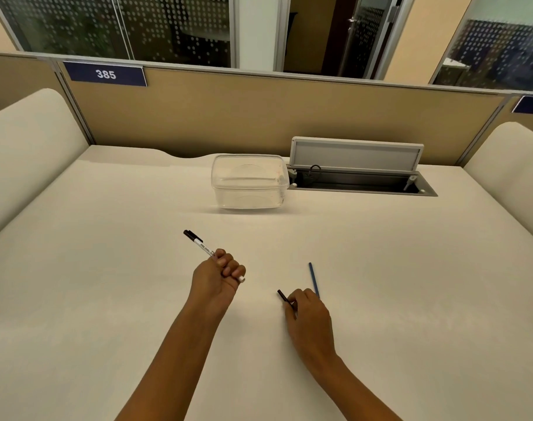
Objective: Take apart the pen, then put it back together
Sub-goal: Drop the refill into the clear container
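Note:
My left hand is closed around a white pen barrel with a black cap; the capped end points up and to the left, and the open white end sticks out below my fingers. My right hand rests low on the desk and pinches a small dark pen piece between fingertips. A thin blue refill lies on the desk just beyond my right hand, its near end hidden behind my fingers.
A transparent plastic container stands at the back middle of the white desk. To its right is a cable hatch with its lid raised. Beige partitions enclose the desk on three sides.

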Motion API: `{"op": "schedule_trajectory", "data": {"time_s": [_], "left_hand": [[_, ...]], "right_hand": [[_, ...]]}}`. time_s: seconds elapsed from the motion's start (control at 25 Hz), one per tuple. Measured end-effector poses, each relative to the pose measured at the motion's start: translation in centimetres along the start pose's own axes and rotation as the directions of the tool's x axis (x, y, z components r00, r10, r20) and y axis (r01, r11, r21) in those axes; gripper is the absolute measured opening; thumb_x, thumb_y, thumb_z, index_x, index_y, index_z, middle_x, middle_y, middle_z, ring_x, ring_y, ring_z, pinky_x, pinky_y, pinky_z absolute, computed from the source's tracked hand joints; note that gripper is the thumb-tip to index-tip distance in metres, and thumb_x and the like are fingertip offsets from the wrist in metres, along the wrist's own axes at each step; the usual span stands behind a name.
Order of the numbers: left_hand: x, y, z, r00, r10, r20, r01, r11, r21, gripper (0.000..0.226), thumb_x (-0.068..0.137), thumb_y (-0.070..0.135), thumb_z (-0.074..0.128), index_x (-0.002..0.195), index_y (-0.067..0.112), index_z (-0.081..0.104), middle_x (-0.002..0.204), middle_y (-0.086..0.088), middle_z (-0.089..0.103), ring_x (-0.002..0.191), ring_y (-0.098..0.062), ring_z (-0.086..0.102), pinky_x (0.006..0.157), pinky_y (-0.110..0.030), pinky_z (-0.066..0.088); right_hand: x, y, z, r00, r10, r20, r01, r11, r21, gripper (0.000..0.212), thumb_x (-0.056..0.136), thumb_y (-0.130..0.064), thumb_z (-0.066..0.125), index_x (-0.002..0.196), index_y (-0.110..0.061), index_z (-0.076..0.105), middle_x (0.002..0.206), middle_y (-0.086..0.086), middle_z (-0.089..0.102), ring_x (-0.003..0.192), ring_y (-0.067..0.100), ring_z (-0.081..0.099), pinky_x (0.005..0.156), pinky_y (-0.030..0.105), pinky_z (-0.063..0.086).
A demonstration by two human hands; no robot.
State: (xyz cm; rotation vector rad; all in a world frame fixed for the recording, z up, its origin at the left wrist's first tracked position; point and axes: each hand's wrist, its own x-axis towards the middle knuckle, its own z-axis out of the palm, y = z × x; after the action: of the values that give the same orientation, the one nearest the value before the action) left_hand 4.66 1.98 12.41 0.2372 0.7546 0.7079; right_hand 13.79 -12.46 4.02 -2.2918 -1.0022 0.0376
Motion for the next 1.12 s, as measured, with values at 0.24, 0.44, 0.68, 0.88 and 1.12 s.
{"op": "schedule_trajectory", "data": {"time_s": [0.24, 0.44, 0.68, 0.88, 1.12], "left_hand": [[0.0, -0.3, -0.4, 1.0, 0.026, 0.009, -0.027, 0.999, 0.044, 0.038, 0.088, -0.009, 0.015, 0.068, 0.013, 0.039, 0.041, 0.005, 0.035, 0.031, -0.008, 0.027, 0.037, -0.018, 0.026], [0.4, -0.6, -0.6, 0.993, 0.12, 0.013, -0.12, 0.975, 0.186, 0.037, 0.094, -0.002, 0.015, 0.07, 0.013, 0.039, 0.04, 0.007, 0.035, 0.031, -0.007, 0.027, 0.037, -0.018, 0.027], [1.2, -1.5, -2.0, 0.936, 0.328, 0.126, -0.344, 0.786, 0.513, 0.038, 0.096, -0.001, 0.017, 0.069, 0.012, 0.04, 0.054, 0.002, 0.033, 0.041, -0.01, 0.032, 0.05, -0.024, 0.029], [1.7, -3.0, -3.8, 0.825, 0.428, 0.368, -0.551, 0.472, 0.688, 0.034, 0.091, -0.01, 0.024, 0.069, 0.008, 0.043, 0.062, -0.006, 0.047, 0.06, -0.018, 0.053, 0.072, -0.021, 0.052], [2.8, -4.3, -6.9, 0.835, 0.35, 0.425, -0.54, 0.368, 0.757, 0.035, 0.093, -0.009, 0.029, 0.066, 0.009, 0.044, 0.064, 0.007, 0.063, 0.083, -0.026, 0.065, 0.09, -0.025, 0.046]], "right_hand": [[-0.3, 0.4, 0.5, 0.999, -0.04, -0.028, 0.039, 0.998, -0.053, 0.014, 0.075, -0.008, 0.074, 0.075, -0.011, 0.06, 0.069, 0.002, 0.059, 0.057, 0.013, 0.053, 0.05, 0.002, 0.021], [-0.4, 0.5, 0.5, 0.998, -0.034, -0.049, 0.034, 0.999, -0.003, 0.012, 0.078, -0.015, 0.072, 0.08, -0.01, 0.061, 0.074, 0.002, 0.06, 0.061, 0.013, 0.055, 0.052, 0.005, 0.029], [-0.4, 0.7, 0.2, 0.996, -0.037, -0.085, 0.042, 0.997, 0.057, 0.01, 0.08, -0.011, 0.07, 0.086, -0.011, 0.064, 0.082, 0.003, 0.063, 0.067, 0.014, 0.061, 0.059, 0.012, 0.043], [-0.2, 0.9, -0.3, 0.991, -0.071, -0.117, 0.082, 0.992, 0.094, 0.007, 0.083, -0.008, 0.066, 0.088, -0.012, 0.064, 0.084, 0.002, 0.062, 0.068, 0.009, 0.057, 0.064, 0.011, 0.044], [0.1, 0.8, -0.4, 0.989, -0.076, -0.13, 0.092, 0.988, 0.123, 0.007, 0.084, -0.008, 0.064, 0.09, -0.012, 0.064, 0.084, 0.001, 0.063, 0.067, 0.007, 0.056, 0.063, 0.01, 0.045]]}}
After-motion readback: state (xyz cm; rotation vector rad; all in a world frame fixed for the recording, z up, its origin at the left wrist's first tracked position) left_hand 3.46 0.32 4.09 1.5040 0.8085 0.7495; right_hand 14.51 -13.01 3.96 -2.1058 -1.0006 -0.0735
